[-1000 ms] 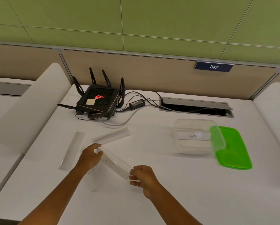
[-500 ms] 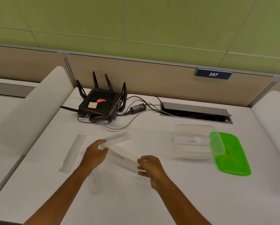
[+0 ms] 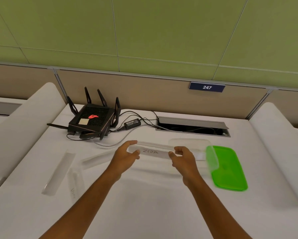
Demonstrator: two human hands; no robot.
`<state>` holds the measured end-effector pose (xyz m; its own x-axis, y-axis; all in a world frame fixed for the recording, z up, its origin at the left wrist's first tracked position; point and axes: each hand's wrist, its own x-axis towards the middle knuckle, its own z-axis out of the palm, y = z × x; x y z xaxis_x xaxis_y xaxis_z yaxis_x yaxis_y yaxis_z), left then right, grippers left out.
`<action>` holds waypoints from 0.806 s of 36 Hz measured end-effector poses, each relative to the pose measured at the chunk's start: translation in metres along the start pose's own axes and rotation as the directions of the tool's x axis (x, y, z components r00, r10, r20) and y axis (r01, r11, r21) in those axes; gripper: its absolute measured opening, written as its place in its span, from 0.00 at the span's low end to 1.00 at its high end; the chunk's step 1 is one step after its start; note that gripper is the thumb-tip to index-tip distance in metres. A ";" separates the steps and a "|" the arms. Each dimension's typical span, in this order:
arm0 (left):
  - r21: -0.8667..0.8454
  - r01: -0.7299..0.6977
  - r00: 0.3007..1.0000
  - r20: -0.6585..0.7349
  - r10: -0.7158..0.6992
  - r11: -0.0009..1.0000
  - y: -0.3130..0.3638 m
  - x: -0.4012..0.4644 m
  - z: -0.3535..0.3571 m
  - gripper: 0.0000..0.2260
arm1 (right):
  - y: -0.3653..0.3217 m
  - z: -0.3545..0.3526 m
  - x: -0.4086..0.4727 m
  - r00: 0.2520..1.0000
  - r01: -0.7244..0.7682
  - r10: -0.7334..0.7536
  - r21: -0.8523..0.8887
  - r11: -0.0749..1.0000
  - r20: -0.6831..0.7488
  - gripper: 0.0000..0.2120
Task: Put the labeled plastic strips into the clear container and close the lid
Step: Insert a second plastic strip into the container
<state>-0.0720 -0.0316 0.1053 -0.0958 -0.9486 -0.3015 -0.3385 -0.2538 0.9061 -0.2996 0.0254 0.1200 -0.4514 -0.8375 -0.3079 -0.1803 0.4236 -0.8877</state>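
Note:
A clear plastic strip labeled "ZEBRA" (image 3: 153,151) hangs level above the white desk, held at both ends. My left hand (image 3: 125,155) grips its left end and my right hand (image 3: 183,155) its right end. The clear container (image 3: 190,143) stands just right of and behind my right hand, partly hidden by it. The green lid (image 3: 228,168) leans against the container's right side. Three more clear strips lie on the desk to the left: one (image 3: 59,172) far left, one with writing (image 3: 75,184) beside it, one (image 3: 97,159) under my left wrist.
A black router (image 3: 91,120) with antennas and its power adapter (image 3: 132,123) and cables sit at the back left. An open cable slot (image 3: 193,126) is set into the desk behind the container. White curved dividers (image 3: 24,121) border the desk on both sides.
Both hands have lifted the ZEBRA strip off the desk and carried it right and away from me, toward the container. The strip has turned from slanted to level.

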 end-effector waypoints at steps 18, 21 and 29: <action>-0.009 0.052 0.963 0.266 -0.048 0.999 0.043 0.005 0.149 0.35 | 0.036 -0.151 0.068 0.986 -0.003 -0.007 -0.058 0.998 -0.164 0.18; 0.012 0.060 0.959 0.276 -0.061 0.998 0.044 0.008 0.162 0.34 | 0.044 -0.160 0.078 0.989 -0.010 -0.002 -0.076 0.997 -0.145 0.19; 0.050 0.114 0.948 0.292 -0.124 0.992 0.043 0.015 0.180 0.27 | 0.071 -0.163 0.101 0.998 -0.042 0.037 -0.093 0.995 -0.057 0.19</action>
<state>-0.2561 -0.0232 0.0863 -0.3220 -0.8132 -0.4848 -0.3936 -0.3507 0.8498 -0.5007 0.0272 0.0822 -0.5072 -0.8001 -0.3203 -0.2420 0.4890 -0.8381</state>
